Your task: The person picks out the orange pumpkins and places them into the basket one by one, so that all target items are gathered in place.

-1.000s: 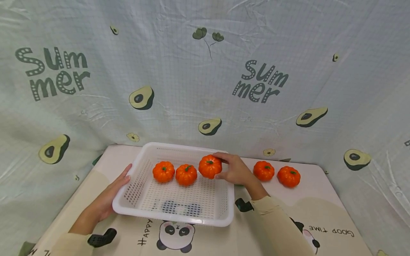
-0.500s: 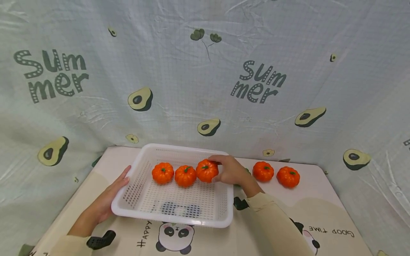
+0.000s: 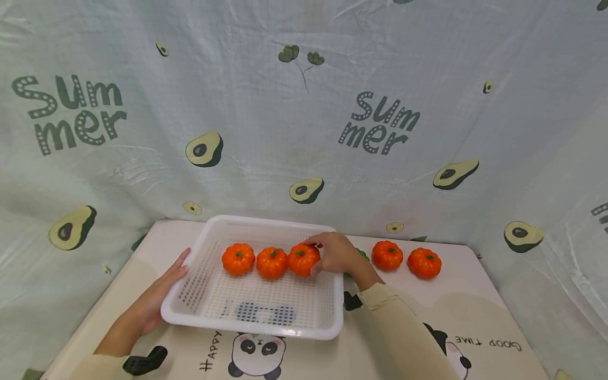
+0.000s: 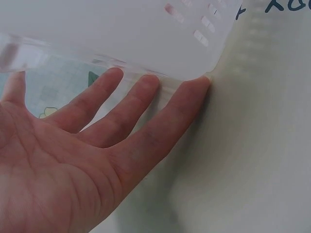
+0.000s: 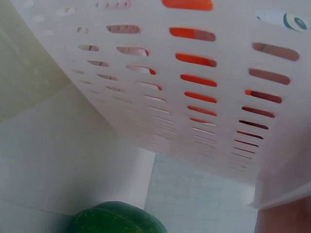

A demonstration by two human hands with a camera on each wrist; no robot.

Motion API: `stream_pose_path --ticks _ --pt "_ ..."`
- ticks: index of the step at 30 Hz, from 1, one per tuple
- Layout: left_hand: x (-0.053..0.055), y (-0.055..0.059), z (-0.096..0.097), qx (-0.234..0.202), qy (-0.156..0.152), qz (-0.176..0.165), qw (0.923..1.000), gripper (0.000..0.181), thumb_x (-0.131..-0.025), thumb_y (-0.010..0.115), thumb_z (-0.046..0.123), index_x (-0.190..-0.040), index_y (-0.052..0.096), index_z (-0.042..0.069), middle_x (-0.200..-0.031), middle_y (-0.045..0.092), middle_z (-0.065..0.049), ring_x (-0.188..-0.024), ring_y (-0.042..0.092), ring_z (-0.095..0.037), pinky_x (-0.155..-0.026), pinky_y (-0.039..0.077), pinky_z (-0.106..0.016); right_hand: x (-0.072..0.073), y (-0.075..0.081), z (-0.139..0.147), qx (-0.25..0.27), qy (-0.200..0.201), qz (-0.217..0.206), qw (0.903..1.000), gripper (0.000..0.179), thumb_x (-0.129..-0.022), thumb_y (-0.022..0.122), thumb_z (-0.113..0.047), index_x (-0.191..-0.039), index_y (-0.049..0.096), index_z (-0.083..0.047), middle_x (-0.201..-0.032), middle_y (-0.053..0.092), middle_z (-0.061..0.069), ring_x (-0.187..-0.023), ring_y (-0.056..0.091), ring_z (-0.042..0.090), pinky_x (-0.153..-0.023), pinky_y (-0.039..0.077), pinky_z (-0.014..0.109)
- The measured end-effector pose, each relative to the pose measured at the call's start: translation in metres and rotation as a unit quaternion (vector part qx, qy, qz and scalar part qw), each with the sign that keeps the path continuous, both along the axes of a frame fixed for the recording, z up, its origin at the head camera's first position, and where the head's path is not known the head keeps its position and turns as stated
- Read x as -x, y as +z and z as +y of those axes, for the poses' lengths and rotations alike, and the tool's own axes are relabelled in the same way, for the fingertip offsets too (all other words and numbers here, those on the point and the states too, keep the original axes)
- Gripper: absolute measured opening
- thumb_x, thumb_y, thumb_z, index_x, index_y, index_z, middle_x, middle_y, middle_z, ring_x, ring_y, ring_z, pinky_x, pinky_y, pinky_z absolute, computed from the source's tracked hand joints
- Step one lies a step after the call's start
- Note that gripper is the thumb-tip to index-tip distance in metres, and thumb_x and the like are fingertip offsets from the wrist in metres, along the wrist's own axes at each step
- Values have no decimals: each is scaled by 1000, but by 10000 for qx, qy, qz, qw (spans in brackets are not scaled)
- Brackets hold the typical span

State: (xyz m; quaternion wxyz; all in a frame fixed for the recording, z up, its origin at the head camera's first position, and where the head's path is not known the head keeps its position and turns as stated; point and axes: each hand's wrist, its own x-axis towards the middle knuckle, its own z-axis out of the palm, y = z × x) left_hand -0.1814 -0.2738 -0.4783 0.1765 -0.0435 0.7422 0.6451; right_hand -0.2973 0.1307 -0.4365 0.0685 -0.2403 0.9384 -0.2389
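A white perforated plastic basket [image 3: 247, 328] stands on the table in the head view. My left hand [image 3: 154, 301] lies against its left side. The left wrist view shows that hand's straight, spread fingers [image 4: 165, 121] touching the basket's rim from below. Inside the basket, my right hand [image 3: 336, 256] grips a small orange pumpkin [image 3: 300, 258] with a green stem, thumb at the front and fingers behind. A second pumpkin [image 3: 272, 265] sits just left of it, and a third pumpkin [image 3: 238, 259] further left. Through the slots, the right wrist view gives glimpses of orange pumpkin [image 5: 199, 80].
Two more orange pumpkins, a near one [image 3: 387, 256] and a far one [image 3: 424, 264], sit on the table right of the basket. A green rounded object [image 5: 119, 218] lies beside the basket's right wall, mostly hidden by my right arm. A patterned curtain [image 3: 304, 132] hangs behind the table.
My right hand has moved left and down with its pumpkin, bringing it beside the middle one in the basket. The left hand keeps its place on the basket. The head view has shifted slightly.
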Motion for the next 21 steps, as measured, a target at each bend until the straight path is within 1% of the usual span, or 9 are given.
stream_pose_path --ticks 3,5,8,13,21 --pt "-1 0 0 13 1 -66 10000 70 -110 33 56 -163 -12 48 -177 -3 -17 -146 34 -46 -99 54 -52 2 -2 -2 -240 26 47 9997 64 -72 94 -19 -132 73 -23 -132 73 2 -118 64 26 -106 52 50" --pt "0 1 -1 6 -3 -71 10000 70 -110 34 56 -163 -12 48 -177 -3 -16 -147 33 -47 -100 54 -54 3 -2 -2 -370 19 77 9993 64 -72 94 -19 -132 73 -24 -133 72 1 -117 64 25 -106 52 51" --pt "1 1 -1 -4 -12 -69 10000 71 -110 33 56 -163 -13 46 -177 -5 -16 -148 30 -48 -101 53 -54 3 -1 -4 -579 21 103 9983 64 -73 94 -19 -133 72 -25 -133 72 0 -115 63 24 -105 52 51" --pt "1 0 -1 15 -12 -68 10000 73 -110 33 57 -164 -14 44 -177 -7 -16 -151 26 -49 -103 51 -54 4 1 -6 -957 163 204 9951 64 -74 93 -21 -134 71 -26 -131 72 -2 -112 62 23 -105 50 50" --pt "1 -1 -2 35 -44 -69 10000 71 -110 31 58 -163 -14 45 -177 -6 -16 -148 30 -46 -102 52 -51 4 -3 -9 -1479 335 275 9881 61 -78 90 -27 -135 69 -27 -129 73 -2 -110 61 23 -104 50 50"
